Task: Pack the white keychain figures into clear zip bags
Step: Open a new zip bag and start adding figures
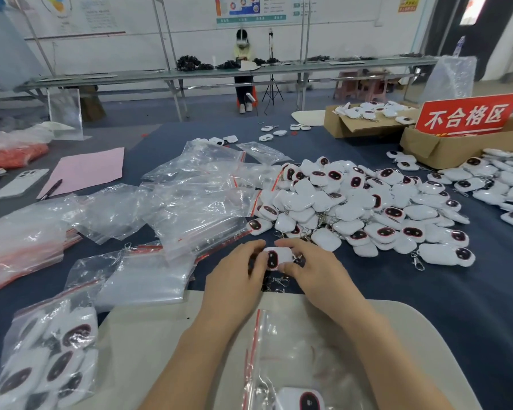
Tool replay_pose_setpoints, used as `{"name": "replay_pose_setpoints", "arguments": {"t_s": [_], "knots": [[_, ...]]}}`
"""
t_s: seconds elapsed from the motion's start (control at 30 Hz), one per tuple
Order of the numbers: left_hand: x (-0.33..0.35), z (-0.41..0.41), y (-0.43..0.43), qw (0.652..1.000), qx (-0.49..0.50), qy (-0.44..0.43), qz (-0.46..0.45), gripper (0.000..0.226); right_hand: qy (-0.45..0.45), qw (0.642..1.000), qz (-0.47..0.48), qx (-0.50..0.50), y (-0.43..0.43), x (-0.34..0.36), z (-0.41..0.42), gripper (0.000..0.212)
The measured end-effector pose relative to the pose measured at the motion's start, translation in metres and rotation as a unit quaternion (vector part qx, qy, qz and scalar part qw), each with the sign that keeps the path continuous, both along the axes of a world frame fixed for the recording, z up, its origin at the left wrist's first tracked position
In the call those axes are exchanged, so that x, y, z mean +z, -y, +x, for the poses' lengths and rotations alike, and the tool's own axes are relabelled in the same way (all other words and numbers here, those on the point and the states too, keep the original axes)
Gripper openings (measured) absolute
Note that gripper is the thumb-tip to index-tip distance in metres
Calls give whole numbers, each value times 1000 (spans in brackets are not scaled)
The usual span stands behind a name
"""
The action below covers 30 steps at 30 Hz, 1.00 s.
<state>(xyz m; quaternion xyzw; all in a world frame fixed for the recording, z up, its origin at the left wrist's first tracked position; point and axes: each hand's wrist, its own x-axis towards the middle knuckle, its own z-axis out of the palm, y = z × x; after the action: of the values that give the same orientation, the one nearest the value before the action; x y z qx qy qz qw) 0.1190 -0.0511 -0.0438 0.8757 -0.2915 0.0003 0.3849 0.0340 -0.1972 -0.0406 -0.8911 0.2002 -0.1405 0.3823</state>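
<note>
White keychain figure [275,258] sits pinched between the left hand [237,273] and right hand [314,272], both curled on it just in front of the heap of figures [365,202], above a clear zip bag [282,350] on the pale board [166,335].

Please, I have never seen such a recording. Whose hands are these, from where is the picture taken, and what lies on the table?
No machine here: a person works with bare hands, and the one picture comes from a camera worn on that person's head, looking forward and down. The left hand and right hand together hold one white keychain figure between their fingers. Right of them lies a pile of figures; left lie empty clear zip bags, and a filled bag at the near left. Nearest, on a beige board, a zip bag seems to hold one figure. Behind stands a cardboard box with a red sign.
</note>
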Motion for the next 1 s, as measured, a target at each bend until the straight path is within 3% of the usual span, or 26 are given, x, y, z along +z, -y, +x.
{"name": "replay_pose_setpoints", "arguments": {"t_s": [0.17, 0.43, 0.57, 0.77, 1.0], "knots": [[4, 0, -2, 987, -40, -82, -136, 22, 80, 989, 127, 5, 2, -3, 0, 32], [11, 2, -2, 914, -81, -237, -319, 29, 112, 979, 164, 46, -2, 3, -2, 18], [9, 6, -2, 897, -86, -288, -324, 24, 110, 975, 180, 69, -4, 6, -4, 24], [8, 8, 0, 900, -92, -281, -322, 23, 112, 967, 209, 89, -5, 12, -6, 42], [7, 8, 1, 897, -91, -288, -322, 23, 109, 966, 214, 94, -3, 12, -5, 34]]}}
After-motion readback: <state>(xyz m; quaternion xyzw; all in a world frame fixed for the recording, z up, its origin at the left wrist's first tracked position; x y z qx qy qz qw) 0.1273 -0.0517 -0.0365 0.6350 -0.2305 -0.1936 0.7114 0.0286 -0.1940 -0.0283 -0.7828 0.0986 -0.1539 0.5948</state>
